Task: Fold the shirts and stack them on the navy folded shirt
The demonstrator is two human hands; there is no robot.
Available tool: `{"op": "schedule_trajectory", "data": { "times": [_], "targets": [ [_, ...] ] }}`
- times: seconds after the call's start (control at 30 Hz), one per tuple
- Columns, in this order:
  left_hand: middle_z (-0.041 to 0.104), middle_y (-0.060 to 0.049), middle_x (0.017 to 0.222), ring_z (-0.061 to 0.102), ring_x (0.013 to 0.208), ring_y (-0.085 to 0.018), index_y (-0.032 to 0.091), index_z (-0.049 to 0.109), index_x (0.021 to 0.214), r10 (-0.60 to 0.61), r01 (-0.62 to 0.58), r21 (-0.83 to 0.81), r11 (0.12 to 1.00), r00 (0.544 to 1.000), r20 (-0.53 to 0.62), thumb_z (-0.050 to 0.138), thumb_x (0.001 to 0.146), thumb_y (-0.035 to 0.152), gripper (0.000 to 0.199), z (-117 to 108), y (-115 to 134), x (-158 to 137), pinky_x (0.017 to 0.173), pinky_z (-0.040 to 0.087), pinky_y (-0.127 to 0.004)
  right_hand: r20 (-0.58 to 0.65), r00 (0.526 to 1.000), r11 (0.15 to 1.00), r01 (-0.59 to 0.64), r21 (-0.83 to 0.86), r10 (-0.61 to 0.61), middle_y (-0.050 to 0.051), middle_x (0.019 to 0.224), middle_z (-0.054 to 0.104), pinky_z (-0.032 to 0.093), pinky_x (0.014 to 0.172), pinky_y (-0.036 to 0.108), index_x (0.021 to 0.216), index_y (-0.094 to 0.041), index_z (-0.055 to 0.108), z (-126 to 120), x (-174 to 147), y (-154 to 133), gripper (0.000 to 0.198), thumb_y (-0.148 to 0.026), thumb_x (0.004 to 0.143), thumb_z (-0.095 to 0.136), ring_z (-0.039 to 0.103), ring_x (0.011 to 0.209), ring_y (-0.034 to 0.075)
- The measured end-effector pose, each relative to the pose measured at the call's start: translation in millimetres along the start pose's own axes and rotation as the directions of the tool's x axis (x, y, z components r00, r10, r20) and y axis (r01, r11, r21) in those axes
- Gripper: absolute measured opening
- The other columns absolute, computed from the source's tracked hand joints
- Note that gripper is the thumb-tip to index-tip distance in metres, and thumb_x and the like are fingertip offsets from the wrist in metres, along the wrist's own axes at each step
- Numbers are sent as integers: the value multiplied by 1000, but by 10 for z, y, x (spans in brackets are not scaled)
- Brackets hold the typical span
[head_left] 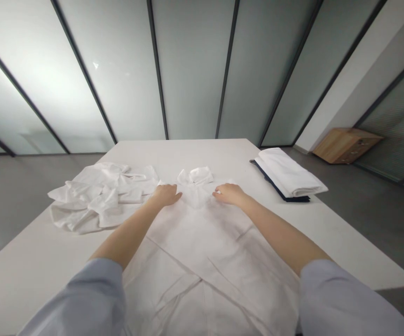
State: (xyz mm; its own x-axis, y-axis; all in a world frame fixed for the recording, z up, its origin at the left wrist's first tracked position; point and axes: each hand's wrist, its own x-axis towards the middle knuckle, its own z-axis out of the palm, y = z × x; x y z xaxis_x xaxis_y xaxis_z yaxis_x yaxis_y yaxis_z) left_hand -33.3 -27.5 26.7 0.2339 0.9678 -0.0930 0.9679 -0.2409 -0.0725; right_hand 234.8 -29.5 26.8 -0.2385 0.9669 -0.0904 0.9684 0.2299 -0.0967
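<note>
White garment lies spread on the table. Left hand and right hand rest on its collar end; on my feed I cannot tell whether either grip pinches. Flattening looks mostly done, creases left. Left of garment: crumpled cloth, untidied; right of garment: folded cloth over dark cloth.
</note>
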Motion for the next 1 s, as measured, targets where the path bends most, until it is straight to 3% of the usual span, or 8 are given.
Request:
{"op": "schedule_trajectory", "data": {
  "times": [0.1,0.23,0.37,0.53,0.73,0.83,0.93,1.0],
  "targets": [
    [59,-15,127,60,112,-26,18,48,127,-78,67,-112,991,992,-99,39,91,39,42,34,62,245,91,45,-36,-121,990,989,-63,132,79,11,118,67,45,90,34,120,-20,64,-4,319,54,38,-29,87,49,61,109,26],
    [46,-16,143,53,124,-26,17,39,136,-143,108,-268,957,983,-116,42,88,32,50,239,121,488,96,44,-35,-136,983,938,-69,339,122,9,124,65,44,92,28,123,-19,61,207,606,76,42,-20,84,48,60,113,22],
    [60,-16,128,59,116,-29,18,44,132,-281,233,-391,890,957,-70,46,84,30,49,355,120,658,90,48,-40,-169,975,900,-60,432,146,7,126,64,44,91,26,127,-20,57,396,750,77,46,-17,83,47,59,111,19],
    [64,-16,123,62,112,-26,13,47,132,-321,220,-580,784,944,-77,52,74,17,58,335,87,821,88,49,-34,-174,970,929,-99,357,171,11,114,67,46,82,25,114,-16,63,435,864,104,35,-19,83,49,63,99,20],
    [71,-5,105,65,97,-19,16,63,113,-193,62,-621,781,970,-146,46,77,15,39,296,-47,705,80,51,-27,-263,949,947,-86,308,172,12,113,63,44,84,26,108,-16,65,382,793,180,32,-13,85,42,58,101,20],
    [69,-3,107,62,101,-18,19,69,101,-46,-88,-533,842,972,-232,47,73,13,37,308,-165,552,88,49,-27,-326,942,968,5,252,80,10,113,60,44,84,26,106,-18,66,406,669,241,34,-10,84,41,58,97,18],
    [66,-1,114,58,110,-17,24,73,90,125,-202,-397,896,970,-210,47,68,10,37,313,-251,417,102,42,-28,-290,955,977,110,181,-53,8,113,60,42,91,27,99,-20,70,416,549,294,33,-11,84,42,55,100,19],
    [67,-1,113,57,111,-18,24,74,87,160,-222,-322,920,965,-209,45,73,12,35,293,-252,351,105,39,-30,-276,958,986,114,121,-77,10,113,61,38,97,32,96,-19,73,380,491,301,32,-13,84,44,52,106,23]
  ]
}}
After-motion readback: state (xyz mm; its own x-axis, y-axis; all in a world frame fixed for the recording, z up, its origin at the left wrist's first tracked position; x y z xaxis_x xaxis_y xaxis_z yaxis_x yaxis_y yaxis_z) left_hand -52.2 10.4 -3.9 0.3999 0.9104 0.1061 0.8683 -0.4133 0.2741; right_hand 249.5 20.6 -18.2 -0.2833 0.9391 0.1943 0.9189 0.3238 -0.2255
